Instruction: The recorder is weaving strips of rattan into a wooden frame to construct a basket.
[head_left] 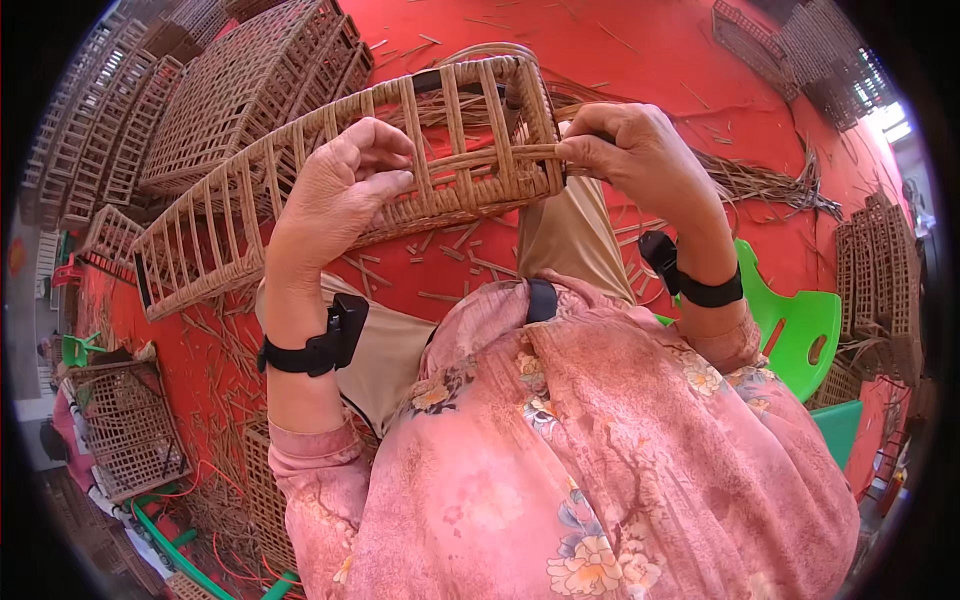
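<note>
A long wicker basket frame [250,195] lies slantwise across my lap, its near-upright stakes spaced apart and its right end woven more densely. My right hand [640,155] is at that end, thumb and forefinger pinched on a flat brown weaving strand [535,152]. The strand runs leftward across the stakes. My left hand [345,190] is beside the stakes at the middle of the frame, fingers curled and thumb apart from them, with nothing visible between. Its farther fingertips are partly hidden.
Stacked wicker baskets [235,100] stand at the far left, more baskets [880,280] at the right. A bundle of loose strands [760,185] lies on the red floor [640,50] among cut scraps. A green plastic chair [800,320] is at my right, another basket [130,430] at lower left.
</note>
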